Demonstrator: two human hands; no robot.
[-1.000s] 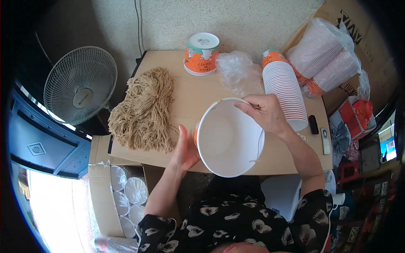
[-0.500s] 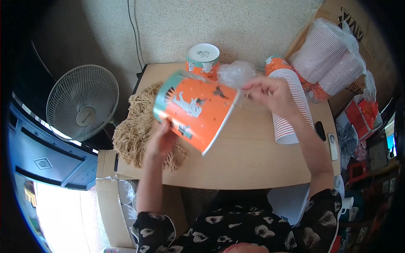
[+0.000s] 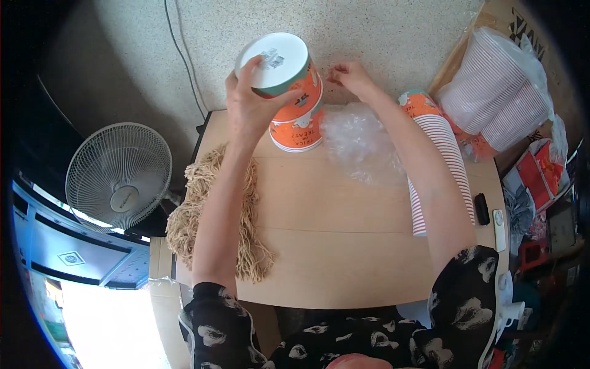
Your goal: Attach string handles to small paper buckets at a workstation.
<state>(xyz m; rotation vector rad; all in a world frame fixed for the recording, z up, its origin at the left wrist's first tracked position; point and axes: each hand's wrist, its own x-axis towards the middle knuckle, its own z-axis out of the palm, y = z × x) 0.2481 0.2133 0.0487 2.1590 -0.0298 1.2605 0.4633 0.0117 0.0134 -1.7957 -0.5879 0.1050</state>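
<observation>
My left hand [image 3: 252,101] grips an orange and green paper bucket [image 3: 301,101] turned upside down, its white base [image 3: 276,58] up. The thumb lies along its side and the fingers reach over its base. This bucket stands over a second orange bucket [image 3: 298,135], also upside down, at the back of the table. To the right of the buckets, near the wall, my right hand [image 3: 350,79] is raised with its fingers curled together. Whatever they hold, if anything, is too small to make out. Below that hand lies a crumpled clear plastic bag [image 3: 362,141].
Bundles of beige cord [image 3: 209,197] lie at the table's left, beside a fan [image 3: 120,178]. Under my right forearm runs a long stack of nested paper cups [image 3: 442,154]. Bagged cups [image 3: 491,86] stand at the back right. A black object [image 3: 481,209] and a white remote [image 3: 499,229] lie near the right edge.
My left hand has carried the bucket back and left, turning it base up over the other bucket. My right hand has come off its rim and moved toward the wall.
</observation>
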